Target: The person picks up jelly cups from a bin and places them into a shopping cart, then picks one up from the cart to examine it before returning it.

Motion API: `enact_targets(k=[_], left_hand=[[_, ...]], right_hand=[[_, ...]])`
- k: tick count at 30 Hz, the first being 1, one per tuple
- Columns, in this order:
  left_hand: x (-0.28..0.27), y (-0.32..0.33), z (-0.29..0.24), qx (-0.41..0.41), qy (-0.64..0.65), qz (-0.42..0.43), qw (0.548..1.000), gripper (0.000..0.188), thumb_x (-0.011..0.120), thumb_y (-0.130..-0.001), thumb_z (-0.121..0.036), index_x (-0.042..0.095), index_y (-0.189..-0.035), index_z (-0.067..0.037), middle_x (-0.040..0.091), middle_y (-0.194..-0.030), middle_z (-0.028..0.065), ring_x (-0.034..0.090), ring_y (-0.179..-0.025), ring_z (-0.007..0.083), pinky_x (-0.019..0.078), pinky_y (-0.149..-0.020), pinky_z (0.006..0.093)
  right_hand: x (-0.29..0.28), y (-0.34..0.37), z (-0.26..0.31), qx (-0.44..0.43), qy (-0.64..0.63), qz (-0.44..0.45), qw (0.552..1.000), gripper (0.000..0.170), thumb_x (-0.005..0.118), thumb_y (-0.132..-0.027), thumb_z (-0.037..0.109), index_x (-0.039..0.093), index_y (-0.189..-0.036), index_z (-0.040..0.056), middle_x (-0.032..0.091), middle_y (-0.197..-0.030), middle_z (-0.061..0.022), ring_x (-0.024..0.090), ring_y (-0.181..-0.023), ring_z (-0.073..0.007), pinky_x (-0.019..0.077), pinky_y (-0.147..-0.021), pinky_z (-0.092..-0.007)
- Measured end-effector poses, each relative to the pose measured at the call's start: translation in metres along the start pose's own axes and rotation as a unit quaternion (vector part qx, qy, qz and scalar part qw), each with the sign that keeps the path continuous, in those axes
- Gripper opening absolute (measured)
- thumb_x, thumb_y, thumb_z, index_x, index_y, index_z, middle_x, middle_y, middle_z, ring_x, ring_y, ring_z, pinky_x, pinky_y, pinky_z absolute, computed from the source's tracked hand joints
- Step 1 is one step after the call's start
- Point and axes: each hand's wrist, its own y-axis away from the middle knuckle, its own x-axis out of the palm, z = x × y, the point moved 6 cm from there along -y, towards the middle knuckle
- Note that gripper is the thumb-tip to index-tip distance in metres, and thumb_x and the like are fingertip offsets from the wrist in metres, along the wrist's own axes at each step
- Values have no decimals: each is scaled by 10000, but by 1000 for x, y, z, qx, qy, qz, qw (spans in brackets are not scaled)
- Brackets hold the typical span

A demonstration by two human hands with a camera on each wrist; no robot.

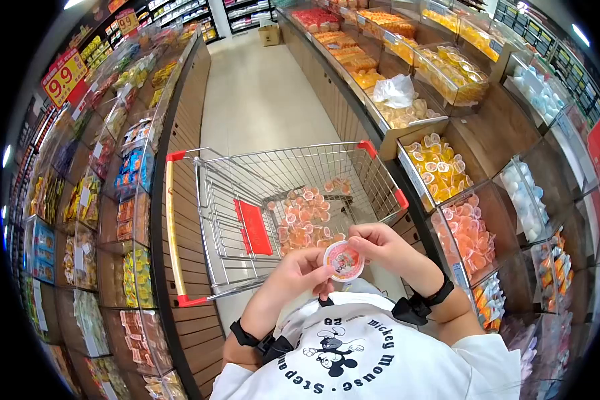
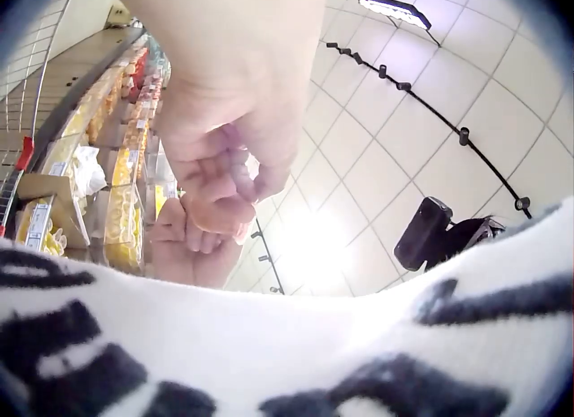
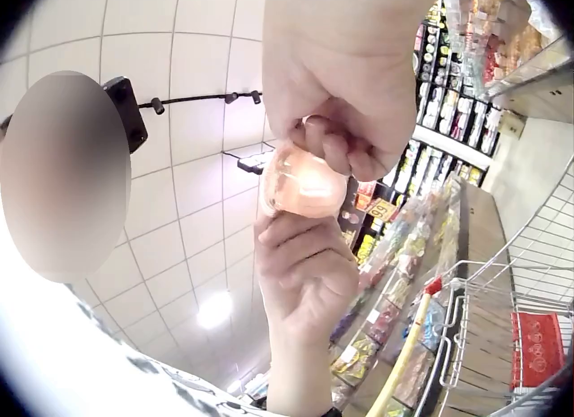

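Observation:
A pink-orange jelly cup [image 1: 344, 261] with a round printed lid is held in front of the shirt, lid facing up toward the head camera. My left hand [image 1: 303, 270] grips its left side, thumb against the lid's edge. From the right, my right hand [image 1: 385, 247] pinches the upper rim between thumb and fingers. The right wrist view shows the cup's translucent body [image 3: 307, 186] between the curled fingers of both hands. In the left wrist view, my left hand [image 2: 233, 139] hides the cup. Just beyond the hands, loose jelly cups [image 1: 305, 215] lie inside the shopping cart [image 1: 287, 163].
Wood-panelled display shelves flank the aisle. At right, bins hold yellow jelly cups [image 1: 437, 167] and pink jelly cups [image 1: 469, 233]. Bagged snacks [image 1: 135, 167] fill the left shelves. The cart's yellow handle [image 1: 175, 227] is at left. A cardboard box [image 1: 269, 35] stands far ahead.

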Motion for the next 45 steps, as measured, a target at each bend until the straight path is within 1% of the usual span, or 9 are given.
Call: enact_targets(k=[6, 10, 15, 19, 22, 26, 34, 38, 45], left_hand=[[-12, -19, 17, 0, -64, -62, 996, 107, 463, -741, -133, 437, -746, -29, 507, -614, 46, 488, -488, 90, 371, -422, 171], [-39, -54, 57, -23, -73, -70, 995, 118, 416, -762, -144, 431, -760, -27, 506, -642, 67, 485, -499, 108, 378, -436, 186], [-101, -56, 108, -104, -26, -159, 981, 135, 370, -773, -149, 427, -757, -28, 488, -616, 76, 473, -490, 125, 367, -426, 200], [-158, -46, 131, -116, 30, -276, 954, 138, 369, -768, -150, 435, -738, -33, 458, -580, 55, 433, -468, 108, 338, -408, 195], [-182, -56, 142, -129, 92, -345, 925, 134, 382, -756, -159, 445, -721, -45, 446, -576, 38, 404, -473, 95, 313, -412, 191], [-190, -87, 143, -154, 64, -377, 911, 107, 390, -745, -138, 449, -740, -48, 454, -607, 41, 412, -493, 97, 315, -426, 199], [-199, -122, 170, -245, 1, -438, 865, 144, 372, -760, -119, 392, -877, -38, 494, -634, 85, 444, -478, 93, 352, -406, 181], [-192, -102, 191, -260, -48, -456, 850, 190, 358, -735, -96, 384, -911, -29, 503, -663, 92, 460, -504, 102, 344, -443, 184], [-160, -69, 216, -285, 2, -525, 802, 145, 351, -757, -77, 409, -886, -44, 510, -681, 78, 473, -539, 104, 348, -464, 190]], right_hand=[[-18, -4, -25, -59, -43, -63, 995, 190, 415, -781, 198, 473, -705, 34, 371, -572, 71, 313, -506, -15, 251, -427, -159], [-77, 12, -63, -49, 127, -189, 973, 218, 432, -767, 207, 460, -661, 19, 420, -527, 18, 368, -483, -41, 306, -422, -195], [-177, 93, -98, -11, 255, -463, 849, 199, 450, -730, 197, 468, -637, 22, 513, -589, -104, 496, -513, -173, 373, -474, -270], [-272, 191, -149, 103, 345, -642, 677, 211, 423, -731, 217, 513, -676, 34, 528, -605, -123, 516, -547, -227, 383, -494, -315], [-315, 230, -164, 158, 403, -682, 590, 197, 426, -723, 179, 498, -669, 5, 514, -639, -165, 506, -582, -300, 381, -504, -349], [-372, 210, -198, 352, 467, -574, 573, 159, 432, -721, 174, 470, -739, 20, 509, -641, -162, 495, -606, -301, 386, -535, -360], [-372, -54, -145, 9, 525, -377, 763, 101, 481, -646, 99, 406, -643, 31, 448, -564, -122, 464, -548, -279, 372, -510, -358], [-360, -161, -236, 68, 490, -203, 845, 115, 446, -667, 143, 426, -690, 32, 489, -593, -122, 490, -566, -282, 393, -502, -366], [-345, -219, -445, 299, 552, 199, 753, 206, 470, -637, 231, 552, -686, 48, 554, -665, -116, 545, -635, -245, 419, -509, -339]])
